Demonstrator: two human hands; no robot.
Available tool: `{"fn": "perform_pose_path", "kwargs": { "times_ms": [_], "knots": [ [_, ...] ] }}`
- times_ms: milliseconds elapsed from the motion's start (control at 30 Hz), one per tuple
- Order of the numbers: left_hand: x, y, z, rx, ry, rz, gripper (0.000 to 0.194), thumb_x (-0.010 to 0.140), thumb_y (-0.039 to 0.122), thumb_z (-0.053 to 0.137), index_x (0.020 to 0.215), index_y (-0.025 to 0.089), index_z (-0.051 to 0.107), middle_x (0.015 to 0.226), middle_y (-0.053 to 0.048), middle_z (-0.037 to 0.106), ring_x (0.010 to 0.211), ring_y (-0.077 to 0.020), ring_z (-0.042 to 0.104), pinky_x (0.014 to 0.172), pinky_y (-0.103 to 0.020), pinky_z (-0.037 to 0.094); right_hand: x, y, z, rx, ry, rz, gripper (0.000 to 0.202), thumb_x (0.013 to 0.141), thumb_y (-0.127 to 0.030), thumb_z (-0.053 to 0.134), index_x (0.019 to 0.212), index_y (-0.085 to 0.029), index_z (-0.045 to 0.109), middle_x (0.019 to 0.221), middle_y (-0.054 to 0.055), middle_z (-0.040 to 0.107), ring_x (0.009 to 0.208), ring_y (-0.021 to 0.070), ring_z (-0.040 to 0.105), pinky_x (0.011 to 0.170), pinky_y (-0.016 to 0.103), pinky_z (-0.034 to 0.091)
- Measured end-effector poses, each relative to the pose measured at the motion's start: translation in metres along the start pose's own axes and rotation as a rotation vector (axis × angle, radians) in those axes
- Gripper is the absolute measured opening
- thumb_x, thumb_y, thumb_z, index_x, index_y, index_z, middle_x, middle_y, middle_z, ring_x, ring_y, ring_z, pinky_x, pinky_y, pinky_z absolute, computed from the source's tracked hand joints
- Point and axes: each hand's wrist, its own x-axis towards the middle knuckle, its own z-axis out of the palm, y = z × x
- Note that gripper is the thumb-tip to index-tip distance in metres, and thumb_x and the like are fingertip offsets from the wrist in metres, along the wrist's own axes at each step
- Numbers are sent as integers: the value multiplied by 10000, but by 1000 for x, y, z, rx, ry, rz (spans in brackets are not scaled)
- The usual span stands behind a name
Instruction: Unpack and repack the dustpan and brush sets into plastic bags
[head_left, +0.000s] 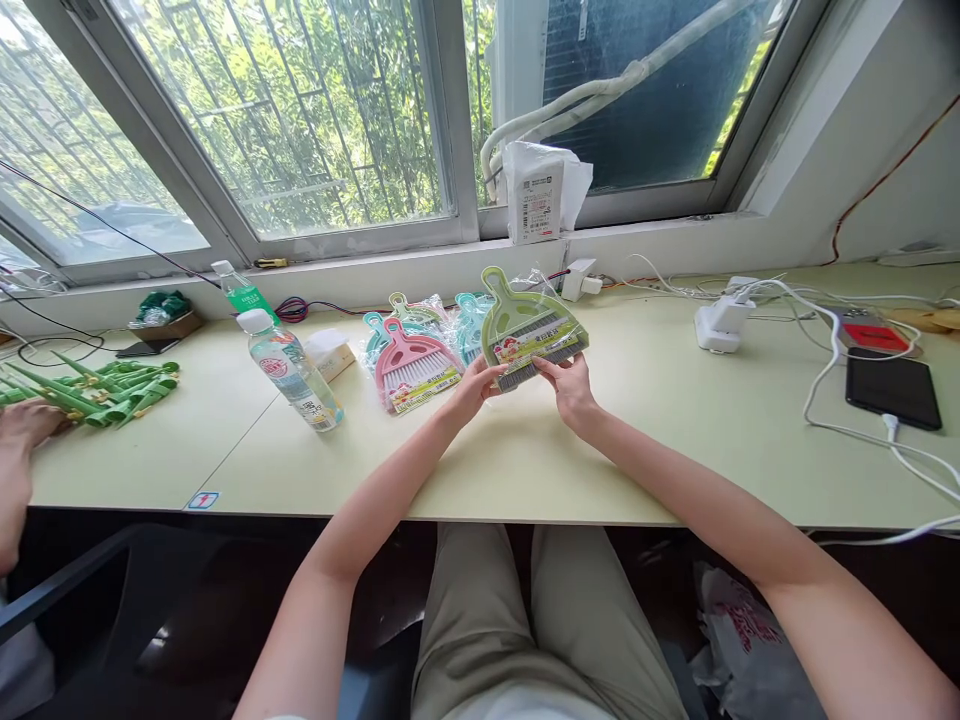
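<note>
Between my two hands is a green dustpan and brush set (525, 325) in clear plastic, tilted up above the table with its bristles toward me. My left hand (477, 388) grips its lower left corner. At the lower right edge, my right hand (571, 388) pinches it with the thumb on the front. Just left of it lies a pink dustpan and brush set (416, 365), also wrapped, with a printed label. Behind the pink one are a blue set (470, 322) and another green set (411, 312), partly hidden by the others.
Two bottles, one clear (291, 368) and one green-labelled (244, 290), stand left beside a tissue pack (328, 352). Another person's hand (34, 420) rests by green folded leaves (112, 390). A charger (724, 322), white cables and a phone (892, 388) lie right. A white box (538, 205) sits on the sill.
</note>
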Motion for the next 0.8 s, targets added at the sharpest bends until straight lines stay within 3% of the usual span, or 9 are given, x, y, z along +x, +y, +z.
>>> {"fn": "perform_pose_path", "kwargs": {
  "times_ms": [133,233,400,500,800],
  "knots": [
    [-9,-7,11,126,-235,-160,621,863,479,626,1404,236,441,1322,-177,623,997,-268,706,903,-466,532,3,-1,-3,46,78,3,575,510,-136,851,971,-246,526,908,0,717,990,203,699,1005,405,553],
    [-11,-8,14,157,-303,-200,631,874,514,606,1410,228,436,1319,-196,621,1081,-283,676,963,-499,497,6,-4,-3,89,92,2,532,520,-110,836,925,-249,519,887,-18,722,938,179,712,995,372,564],
    [2,-6,6,1,-20,-48,580,847,454,653,1362,257,471,1417,-123,552,1236,-272,584,1030,-479,464,9,-5,-2,77,49,31,519,523,-114,840,912,-244,521,881,-22,719,936,167,714,990,344,568],
    [6,-5,2,-70,99,38,562,807,374,701,1318,252,503,1351,-92,600,1238,-253,580,1033,-437,474,7,-1,-1,50,6,53,527,517,-141,856,908,-249,520,894,-19,717,981,185,707,997,361,565],
    [-3,-12,9,-27,61,26,698,775,329,719,1369,306,353,1261,-78,645,952,-250,724,840,-451,578,6,11,-5,-56,-82,54,556,525,-227,881,977,-250,558,959,21,718,1060,244,686,1013,427,553]
  ]
}}
